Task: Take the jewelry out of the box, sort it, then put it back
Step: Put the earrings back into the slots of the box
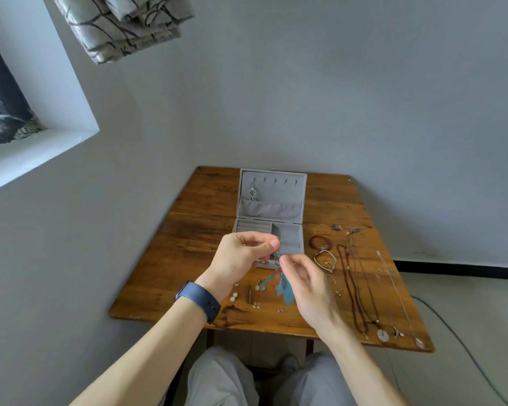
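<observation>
Just right of studs (233, 297), left hand (241, 259) pinching feather earring (286, 290) by its top, before open box (272, 212). Right hand (308, 285) loosely curled at the wire, hold unclear. Likely risk: hook snagging, slipping, scattering the studs.

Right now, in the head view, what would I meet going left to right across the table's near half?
Pearl studs, brown clip, blue feather earrings, dark red bead necklace, thin silver chain.
</observation>
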